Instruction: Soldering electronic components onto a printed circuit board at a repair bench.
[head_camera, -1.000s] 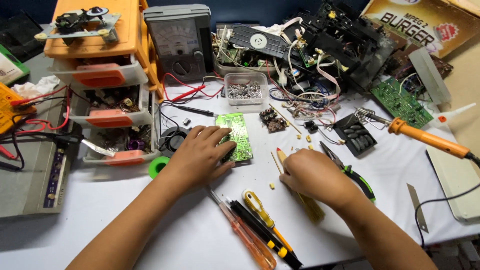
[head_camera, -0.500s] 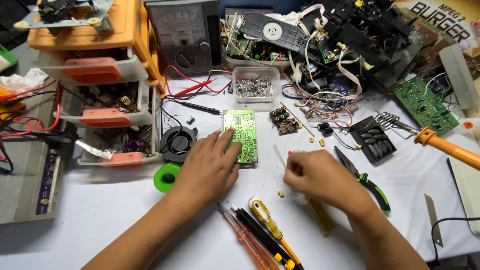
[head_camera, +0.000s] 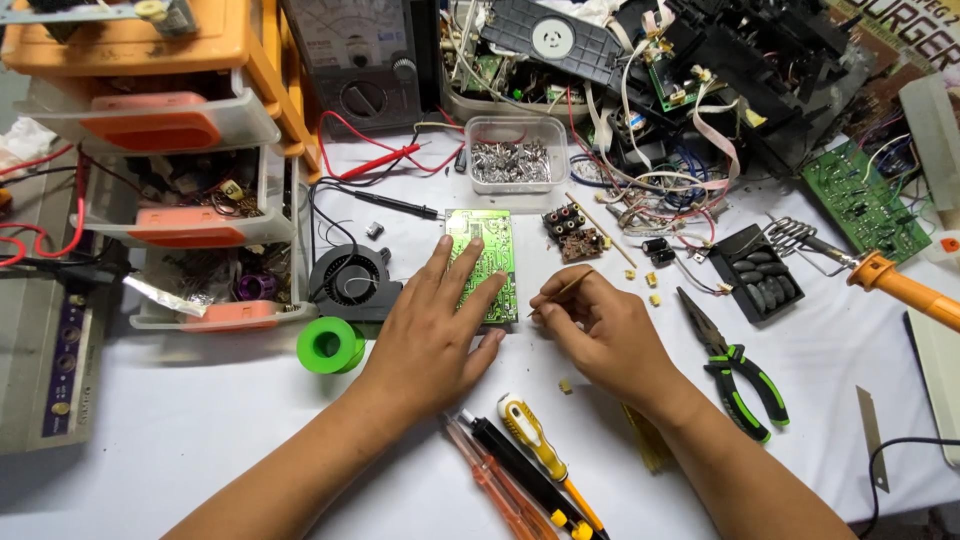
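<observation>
The left hand (head_camera: 430, 340) lies flat, grip released, pinning the green circuit board (head_camera: 484, 262) to the surface (head_camera: 200, 440). The right hand (head_camera: 605, 335) pinches a thin stick (head_camera: 562, 293) beside it; board work looks barely begun.

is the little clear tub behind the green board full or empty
Partly full: the clear plastic tub has no lid, and a heap of small silvery metal parts covers its bottom, below the rim.

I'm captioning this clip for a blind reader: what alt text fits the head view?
A person's left hand presses flat on a green circuit board while the right hand holds a thin stick beside it, on a white table crowded with pliers, screwdrivers, a fan and electronic scrap.
</observation>
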